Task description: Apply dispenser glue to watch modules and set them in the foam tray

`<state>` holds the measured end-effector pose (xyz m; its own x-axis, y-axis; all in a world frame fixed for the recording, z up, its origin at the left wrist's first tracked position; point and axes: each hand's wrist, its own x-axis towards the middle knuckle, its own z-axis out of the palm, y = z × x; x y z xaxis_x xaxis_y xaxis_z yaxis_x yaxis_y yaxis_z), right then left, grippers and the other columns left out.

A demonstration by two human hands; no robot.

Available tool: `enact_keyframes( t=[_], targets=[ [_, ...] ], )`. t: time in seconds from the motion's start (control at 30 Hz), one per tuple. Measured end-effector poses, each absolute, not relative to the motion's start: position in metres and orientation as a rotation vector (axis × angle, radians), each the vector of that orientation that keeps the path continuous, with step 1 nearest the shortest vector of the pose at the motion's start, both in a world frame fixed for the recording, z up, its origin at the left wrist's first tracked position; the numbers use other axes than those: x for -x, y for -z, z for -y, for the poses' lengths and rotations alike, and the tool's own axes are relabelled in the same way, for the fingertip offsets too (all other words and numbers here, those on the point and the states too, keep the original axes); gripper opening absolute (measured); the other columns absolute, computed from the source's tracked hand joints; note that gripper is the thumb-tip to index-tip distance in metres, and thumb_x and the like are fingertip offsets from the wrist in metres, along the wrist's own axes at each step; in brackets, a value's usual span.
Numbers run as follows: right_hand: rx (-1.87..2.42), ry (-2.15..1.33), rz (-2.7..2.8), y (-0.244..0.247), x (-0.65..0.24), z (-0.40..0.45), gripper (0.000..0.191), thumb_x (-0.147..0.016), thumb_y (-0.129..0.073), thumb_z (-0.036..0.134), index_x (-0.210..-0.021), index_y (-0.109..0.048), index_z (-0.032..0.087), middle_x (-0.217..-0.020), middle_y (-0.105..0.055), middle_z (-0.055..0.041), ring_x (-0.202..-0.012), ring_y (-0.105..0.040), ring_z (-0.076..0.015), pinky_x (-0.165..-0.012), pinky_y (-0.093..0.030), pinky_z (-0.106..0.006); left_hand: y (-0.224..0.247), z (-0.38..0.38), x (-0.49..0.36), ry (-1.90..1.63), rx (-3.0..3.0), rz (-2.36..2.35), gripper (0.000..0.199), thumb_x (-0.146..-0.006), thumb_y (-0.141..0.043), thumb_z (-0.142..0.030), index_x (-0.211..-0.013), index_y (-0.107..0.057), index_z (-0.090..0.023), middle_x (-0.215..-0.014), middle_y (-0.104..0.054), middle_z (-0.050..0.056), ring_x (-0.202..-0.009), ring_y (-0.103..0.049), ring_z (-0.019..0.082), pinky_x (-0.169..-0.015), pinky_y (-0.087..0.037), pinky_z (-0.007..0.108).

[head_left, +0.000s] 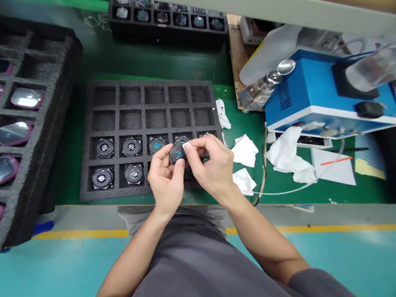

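Above the front edge of a dark foam tray [102,118], my left hand [167,174] grips a round black watch case [177,154] by its rim. My right hand [211,163] is closed at the right side of the same watch case, thumb and forefinger pinched by its edge. A bit of white shows at that fingertip, too small to name. More round watch cases [131,146] sit in the tray's two nearer rows, some hidden behind my hands. The two farther rows of compartments hold nothing.
At left, a larger foam tray [53,77] holds purple-rimmed devices. Another foam tray [167,28] stands at the back. On the right are white wipes [245,151], a blue machine [285,93], a metal-topped bottle [263,86] and a thin hose [291,190]. A shelf edge [237,4] crosses above.
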<state>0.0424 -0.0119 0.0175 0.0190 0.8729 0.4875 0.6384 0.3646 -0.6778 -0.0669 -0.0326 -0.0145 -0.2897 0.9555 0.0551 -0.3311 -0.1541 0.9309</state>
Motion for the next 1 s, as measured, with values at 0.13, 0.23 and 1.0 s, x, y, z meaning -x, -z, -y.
enact_keyframes(
  t=[0.13,0.23,1.0],
  targets=[
    [1.438,-0.398,1.699,-0.021,-0.055,0.021,0.013,-0.095,-0.062,0.025,-0.085,-0.067,0.021,-0.077,-0.069,-0.0013,-0.067,-0.06,-0.0145,-0.066,-0.05,-0.03,0.011,0.032,0.067,-1.607,-0.767,-1.048,0.043,-0.085,-0.079,-0.031,-0.121,-0.059,-0.019,-0.116,-0.076,0.009,-0.099,-0.077,0.021,-0.085,-0.065,0.033],
    [1.453,-0.49,1.573,-0.021,-0.065,0.024,0.012,-0.096,-0.064,0.03,-0.089,-0.069,0.021,-0.085,-0.073,-0.0026,-0.073,-0.064,-0.015,-0.069,-0.053,-0.03,0.01,0.032,0.067,-1.586,-0.744,-1.035,0.045,-0.085,-0.08,-0.032,-0.122,-0.058,-0.019,-0.116,-0.076,0.01,-0.093,-0.078,0.022,-0.083,-0.066,0.035],
    [1.397,-0.338,1.739,-0.024,-0.06,-0.003,0.009,-0.096,-0.063,0.024,-0.089,-0.068,0.022,-0.084,-0.071,-0.0017,-0.07,-0.062,-0.0154,-0.068,-0.051,-0.03,0.008,0.028,0.071,-1.546,-0.646,-0.986,0.041,-0.081,-0.082,-0.029,-0.116,-0.062,-0.02,-0.109,-0.078,0.007,-0.093,-0.077,0.02,-0.083,-0.066,0.035]
  ],
)
